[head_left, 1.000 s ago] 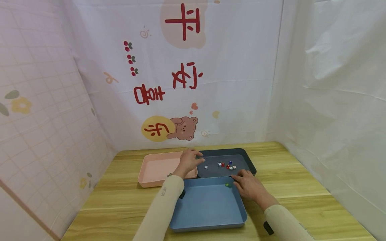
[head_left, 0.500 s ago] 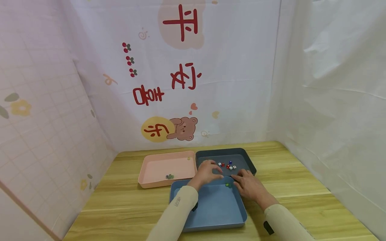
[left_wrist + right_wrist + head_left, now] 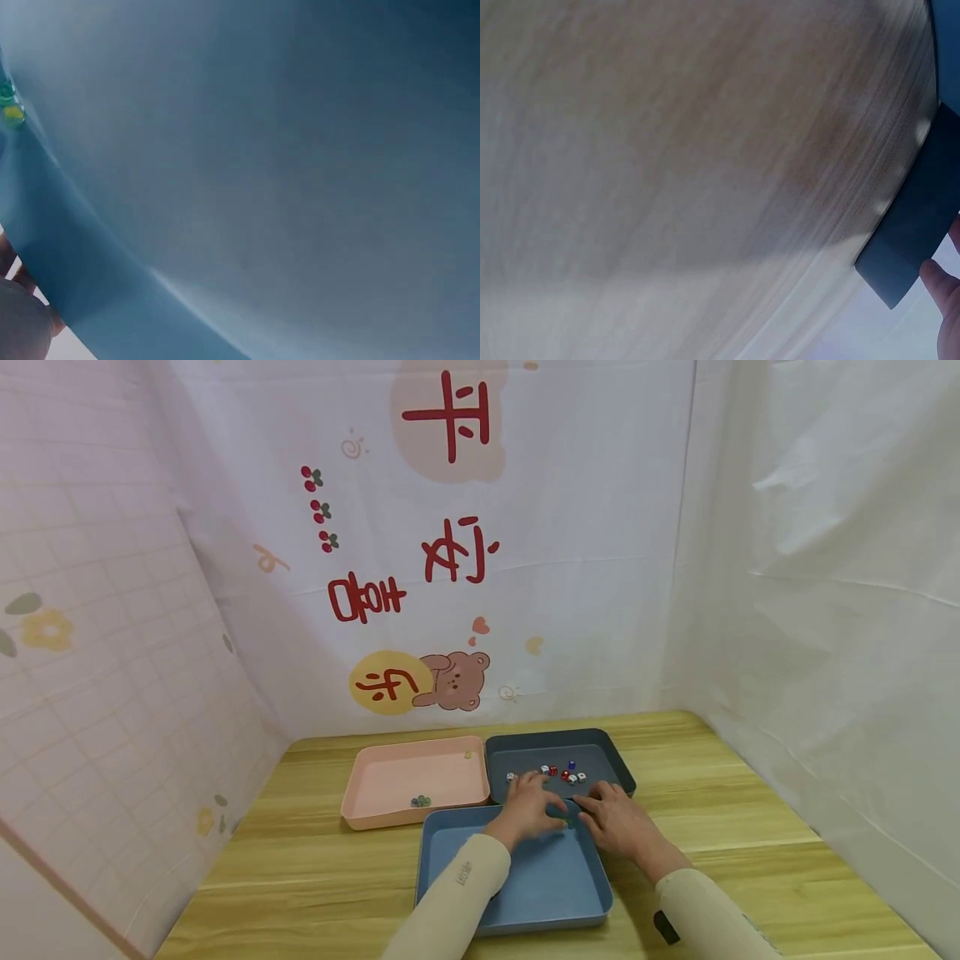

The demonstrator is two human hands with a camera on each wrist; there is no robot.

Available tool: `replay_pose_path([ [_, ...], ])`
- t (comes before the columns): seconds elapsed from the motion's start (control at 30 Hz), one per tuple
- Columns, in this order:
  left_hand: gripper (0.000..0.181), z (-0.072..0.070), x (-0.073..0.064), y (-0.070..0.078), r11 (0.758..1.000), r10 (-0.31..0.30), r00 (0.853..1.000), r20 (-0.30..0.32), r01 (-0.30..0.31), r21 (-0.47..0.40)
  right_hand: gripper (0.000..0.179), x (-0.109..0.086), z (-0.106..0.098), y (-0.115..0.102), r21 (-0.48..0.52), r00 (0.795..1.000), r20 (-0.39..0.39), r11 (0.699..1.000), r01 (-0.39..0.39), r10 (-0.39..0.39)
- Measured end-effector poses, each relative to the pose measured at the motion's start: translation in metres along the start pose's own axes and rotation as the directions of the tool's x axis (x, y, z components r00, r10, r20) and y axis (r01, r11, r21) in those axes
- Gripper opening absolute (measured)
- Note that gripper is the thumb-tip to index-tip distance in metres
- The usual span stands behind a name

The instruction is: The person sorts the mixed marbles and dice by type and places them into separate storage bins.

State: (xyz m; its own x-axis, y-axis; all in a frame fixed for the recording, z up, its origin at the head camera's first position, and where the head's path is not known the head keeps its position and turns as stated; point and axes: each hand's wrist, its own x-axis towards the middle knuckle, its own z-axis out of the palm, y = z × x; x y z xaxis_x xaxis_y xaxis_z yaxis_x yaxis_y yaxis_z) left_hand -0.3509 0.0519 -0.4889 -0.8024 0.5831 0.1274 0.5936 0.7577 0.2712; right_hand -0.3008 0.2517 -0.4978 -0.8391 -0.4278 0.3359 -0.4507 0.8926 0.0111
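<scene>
The blue tray lies nearest me, with small green and yellow glassy pieces against its wall at the far right corner. My left hand hovers over that tray's far side, thumb and fingers spread in a curve with nothing seen between them. Its thumb and index tips come close to the green pieces. At the corner, my right hand rests over the blue tray's rim, index finger stretched toward the dark tray. A right-hand fingertip touches the dark tray's side in the right wrist view.
Several red, white and blue dice lie in the dark tray behind. A peach tray at back left holds a cluster of glassy pieces and one yellowish piece. White printed cloth walls in the wooden table.
My left hand has moved from above the peach tray rightward and nearer, over the blue tray to its far right corner. The right hand stays at the rim.
</scene>
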Motion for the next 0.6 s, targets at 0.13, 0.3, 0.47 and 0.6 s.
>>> replay_pose_path([
  [0.13, 0.020, 0.0016, -0.0007, 0.0014, 0.999, 0.010, 1.000, -0.005, -0.010, 0.054, 0.034, 0.0007, 0.0001, -0.0008, -0.002, 1.000, -0.005, 1.000, 0.005, -0.005],
  [0.3, 0.019, 0.0013, -0.0007, 0.0021, 0.995, 0.012, 1.000, 0.002, -0.012, 0.099, 0.034, 0.0010, 0.0003, -0.0008, 0.008, 1.000, -0.015, 1.000, 0.003, -0.002],
  [0.47, 0.015, 0.0018, -0.0007, 0.0028, 0.992, 0.018, 1.000, 0.018, -0.020, 0.125, 0.034, 0.0003, 0.0005, -0.0006, 0.016, 1.000, -0.019, 1.000, -0.002, 0.002],
  [0.6, 0.013, 0.0022, -0.0006, 0.0037, 0.992, 0.014, 1.000, 0.026, -0.018, 0.129, 0.034, 0.0001, 0.0015, -0.0004, 0.011, 1.000, -0.013, 1.000, -0.006, 0.006],
])
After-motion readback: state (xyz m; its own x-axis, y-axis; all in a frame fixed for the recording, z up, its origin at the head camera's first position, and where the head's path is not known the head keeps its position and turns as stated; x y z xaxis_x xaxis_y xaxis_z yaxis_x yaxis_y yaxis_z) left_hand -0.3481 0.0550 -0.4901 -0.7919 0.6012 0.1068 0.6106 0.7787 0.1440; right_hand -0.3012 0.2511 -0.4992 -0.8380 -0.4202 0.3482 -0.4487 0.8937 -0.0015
